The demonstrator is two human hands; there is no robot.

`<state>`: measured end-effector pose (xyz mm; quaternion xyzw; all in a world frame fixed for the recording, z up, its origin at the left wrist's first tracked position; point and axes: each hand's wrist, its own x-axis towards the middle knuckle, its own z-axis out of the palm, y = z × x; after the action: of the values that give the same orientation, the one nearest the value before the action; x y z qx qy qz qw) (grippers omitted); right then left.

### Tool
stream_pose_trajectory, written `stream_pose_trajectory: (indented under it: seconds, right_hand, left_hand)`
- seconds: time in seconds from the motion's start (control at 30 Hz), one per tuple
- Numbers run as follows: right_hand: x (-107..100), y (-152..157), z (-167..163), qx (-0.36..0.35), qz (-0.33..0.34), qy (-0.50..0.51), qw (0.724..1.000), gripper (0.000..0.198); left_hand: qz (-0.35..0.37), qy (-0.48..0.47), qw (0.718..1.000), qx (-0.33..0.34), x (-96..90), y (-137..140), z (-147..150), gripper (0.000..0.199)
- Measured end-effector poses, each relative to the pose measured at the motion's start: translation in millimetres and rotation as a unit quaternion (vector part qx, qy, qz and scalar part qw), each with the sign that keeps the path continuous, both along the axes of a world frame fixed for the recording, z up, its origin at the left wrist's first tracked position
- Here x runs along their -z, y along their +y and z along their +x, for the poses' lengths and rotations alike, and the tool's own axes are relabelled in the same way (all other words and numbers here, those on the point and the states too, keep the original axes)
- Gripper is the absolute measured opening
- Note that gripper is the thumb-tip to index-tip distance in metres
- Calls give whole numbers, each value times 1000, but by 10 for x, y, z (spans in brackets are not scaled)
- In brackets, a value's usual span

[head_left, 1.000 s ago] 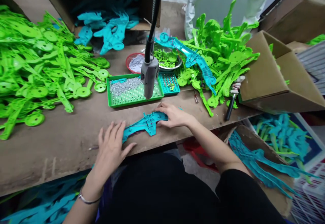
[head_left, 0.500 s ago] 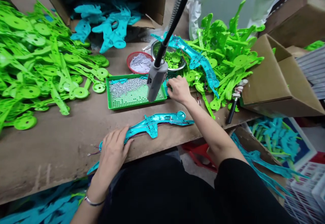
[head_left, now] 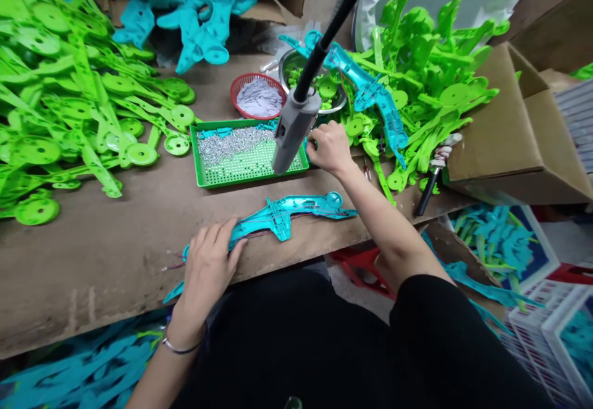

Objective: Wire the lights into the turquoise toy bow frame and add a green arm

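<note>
A long turquoise plastic shell (head_left: pixel 280 217) with thin wires along it lies on the table near the front edge, hollow side up. My left hand (head_left: pixel 208 267) is closed over its left part, thumb on the near side. Wire ends stick out to the left of that hand. My right hand (head_left: pixel 331 147) is at the right end of a green perforated tray (head_left: pixel 250 180), its fingers curled down. What its fingertips hold, if anything, is hidden. Small silver screws (head_left: pixel 222 148) fill much of the tray. A grey electric screwdriver (head_left: pixel 296 131) hangs over the tray.
Lime-green plastic parts pile up at the left (head_left: pixel 88 88) and right (head_left: pixel 430 88). Behind the tray stand a red basket (head_left: pixel 234 97) of white strips and a metal bowl (head_left: pixel 283 66). Another turquoise shell (head_left: pixel 365 91) leans on the right pile. A cardboard box (head_left: pixel 500 131) stands right.
The view has shifted slightly, so the table appears higher in the picture. Both hands keep nearly the same places, left on the shell and right beside the tray.
</note>
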<state>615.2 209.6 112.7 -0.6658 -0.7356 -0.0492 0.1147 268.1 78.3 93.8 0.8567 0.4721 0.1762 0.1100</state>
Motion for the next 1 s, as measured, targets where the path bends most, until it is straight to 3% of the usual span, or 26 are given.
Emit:
stream_pose_trajectory:
  seconds: [0.17, 0.27, 0.33, 0.43, 0.53, 0.67, 0.87, 1.0]
  right_hand:
    - [-12, 17, -36, 26, -14, 46, 999, 14]
    - [-142, -183, -149, 50, -1, 123, 991, 16]
    - [-222, -436, -254, 64, -6, 222, 973, 17]
    - [-250, -882, -392, 96, -59, 364, 924, 17]
    - [-176, -1229, -460, 137, -85, 407, 899, 17]
    - [-70, -1435, -519, 163, -26, 380, 910, 16]
    - [10, -1533, -694, 121, 59, 223, 965, 19]
    - [53, -1571, -751, 124, 66, 223, 965, 19]
  left_hand:
    - [-2, 9, 1000, -5, -1, 10, 14, 47]
    - [0, 18, 1000, -5, -6, -1, 17, 46]
    - [0, 16, 1000, -3, -10, -16, 17, 45]
    - [4, 13, 1000, -4, -18, -43, 18, 42]
    - [14, 13, 1000, -5, -33, -70, 20, 40]
    - [19, -3, 1000, -9, -64, -113, 32, 37]
    - [36, -38, 999, -15, -87, -175, 53, 33]
    - [46, -44, 998, -11, -74, -190, 40, 32]
